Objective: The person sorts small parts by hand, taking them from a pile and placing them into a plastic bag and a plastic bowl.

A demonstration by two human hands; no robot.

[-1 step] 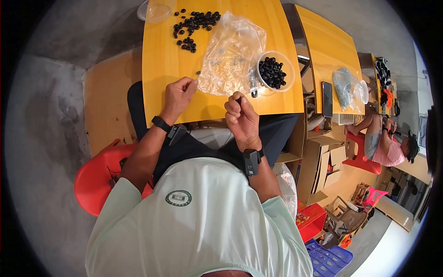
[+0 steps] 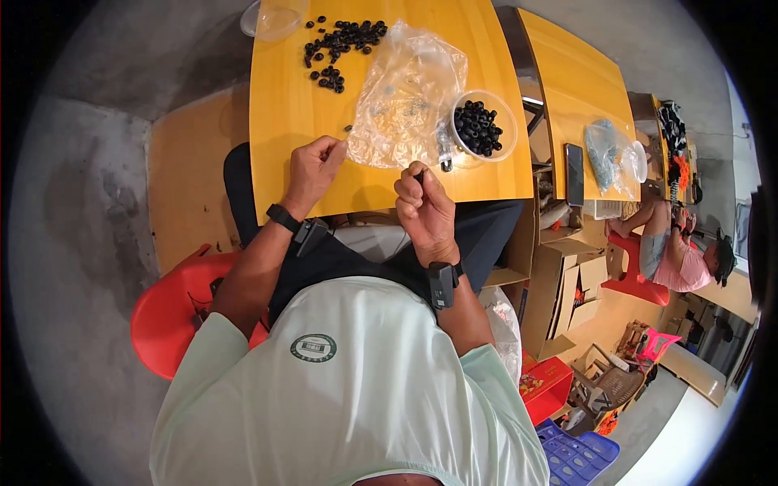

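My right hand (image 2: 425, 206) is closed, with a small black round part (image 2: 419, 176) pinched between thumb and fingers above the table's near edge. To its left, my left hand (image 2: 312, 172) is closed in a pinch beside the clear plastic bag (image 2: 409, 89); whatever it holds is too small to make out. The bag lies flattened, with a few tiny pieces showing through it. On its right stands a clear round tub (image 2: 513, 130) with many black round parts (image 2: 478, 125) inside. More such parts (image 2: 348, 36) are scattered at the far left of the table.
The yellow wooden table (image 2: 284, 105) is in front of me. A clear lid (image 2: 275, 20) sits at its far left corner. The second table (image 2: 567, 65) on the right bears a phone (image 2: 574, 174) and a bag (image 2: 601, 150). Cardboard boxes (image 2: 551, 283) stand below; another person (image 2: 677, 259) sits far right.
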